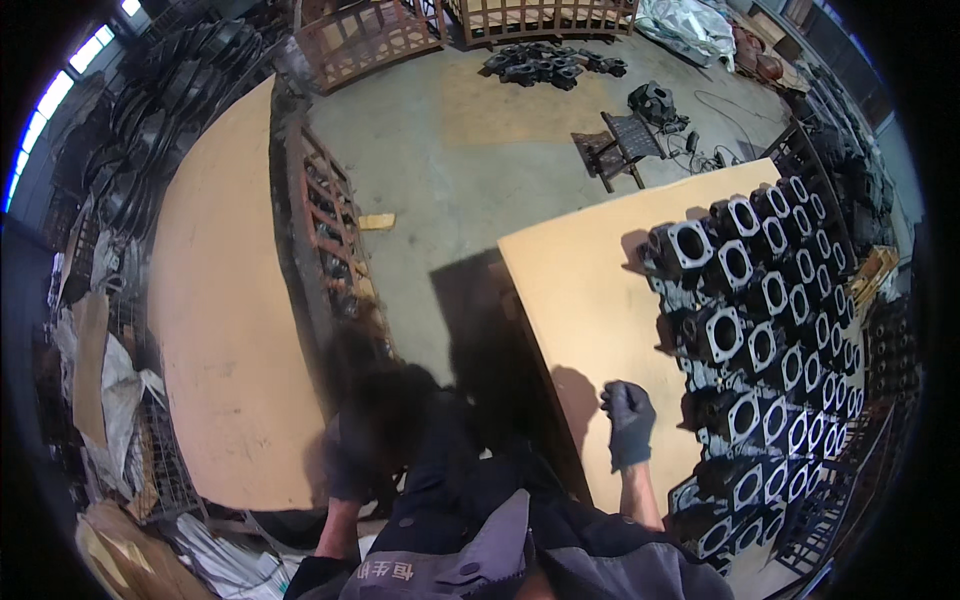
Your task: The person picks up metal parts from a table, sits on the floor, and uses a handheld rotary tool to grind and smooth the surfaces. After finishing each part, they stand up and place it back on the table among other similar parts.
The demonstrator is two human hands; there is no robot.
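Note:
My right hand (628, 420) wears a dark glove and hovers with curled fingers over the near part of a tan plywood sheet (590, 290); nothing shows in it. Just to its right stand rows of dark metal castings (770, 340) with square machined flanges, packed along that sheet's right side. My left hand (350, 455), also gloved, is a dark blur at the near right edge of a second large plywood sheet (220, 320). Whether it grips anything is unclear.
A rusty metal cage pallet (325, 230) stands beside the left sheet. Concrete floor (450, 160) runs between the two sheets. At the far end lie a pile of dark castings (550, 65), a small metal stand (620, 145) and cables. Scrap and paper clutter the left.

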